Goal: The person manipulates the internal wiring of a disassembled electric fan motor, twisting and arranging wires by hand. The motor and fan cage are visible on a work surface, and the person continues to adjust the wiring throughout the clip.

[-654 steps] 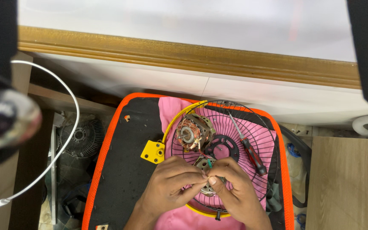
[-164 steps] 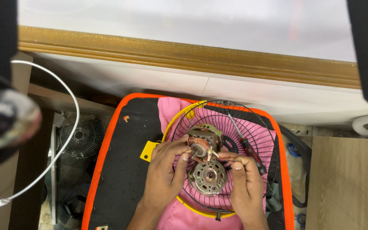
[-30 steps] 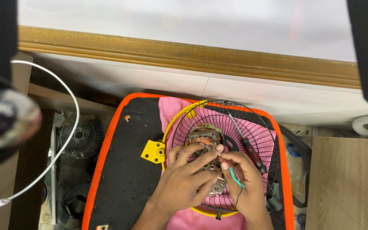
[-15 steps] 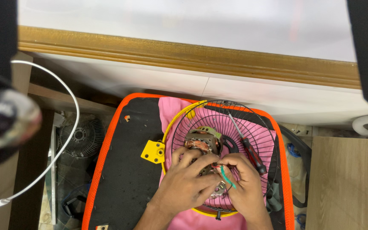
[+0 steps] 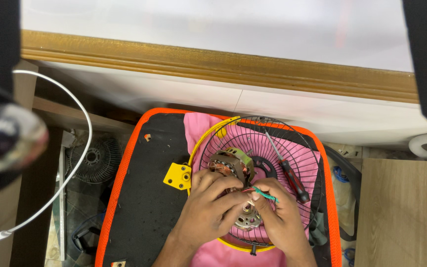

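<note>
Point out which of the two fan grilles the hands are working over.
The black wire grille with the yellow rim on the pink cloth; the smaller dark grille lies apart, left.

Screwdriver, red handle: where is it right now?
Head view, right of centre: the screwdriver lies untouched on the black wire fan guard, just right of the motor and above the right hand.

I see a black wire fan guard [image 5: 273,143] with a yellow rim, lying on pink cloth [image 5: 198,126]. Left of the guard sits a yellow bracket [image 5: 178,176] on a black mat [image 5: 147,198] edged in orange. Inside the guard: a coppery, silver motor [image 5: 233,165], a green wire [image 5: 265,194], a red-handled screwdriver [image 5: 292,178].
</note>
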